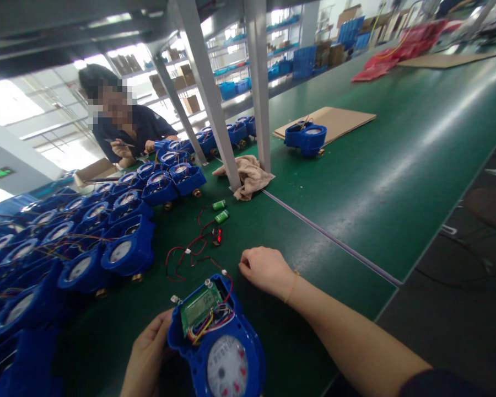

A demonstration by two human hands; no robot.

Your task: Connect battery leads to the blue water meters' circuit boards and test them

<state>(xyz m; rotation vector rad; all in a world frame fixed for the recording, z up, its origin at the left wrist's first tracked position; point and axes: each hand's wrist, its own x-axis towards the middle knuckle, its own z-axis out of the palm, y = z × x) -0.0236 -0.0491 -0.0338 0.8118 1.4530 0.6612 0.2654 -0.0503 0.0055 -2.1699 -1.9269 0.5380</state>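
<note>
My left hand is closed on the left side of a blue water meter, tilted towards me near the front of the table. Its upper compartment holds a circuit board with a grey display and coloured wires; below is a round dial with red pointers. A red and black lead runs from the meter to a small module with lit red digits and two green batteries. Beside these, my right hand rests on the table, fingers curled in, their inner side hidden.
Rows of blue water meters crowd the left side. Another meter stands by a cardboard sheet at the back. Metal posts rise beside a beige cloth. Across the table sits a co-worker. Red bags lie far right.
</note>
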